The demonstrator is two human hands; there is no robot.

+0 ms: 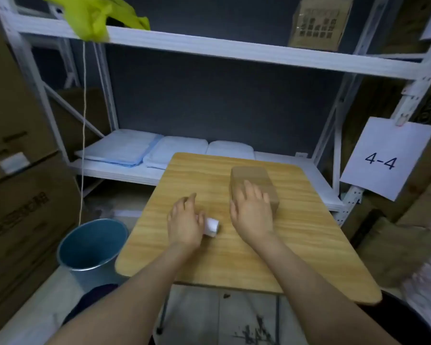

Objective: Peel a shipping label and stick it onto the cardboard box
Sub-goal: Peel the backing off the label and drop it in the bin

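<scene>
A small brown cardboard box [253, 179] lies on the wooden table [296, 245], toward its far right. My right hand [253, 211] rests flat on the box's near end, fingers spread over its top. A small white roll of labels [212, 227] lies on the table left of the box. My left hand [184, 224] covers the roll's left end, fingers curled around it. The part of the roll under the hand is hidden.
A blue-grey bucket [92, 247] stands on the floor left of the table. White metal shelving [209, 46] rises behind, with folded pale cloths [135, 149] on its low shelf. Large cardboard cartons [15, 170] stand at the left. A "4-4" paper sign [386, 158] hangs at the right.
</scene>
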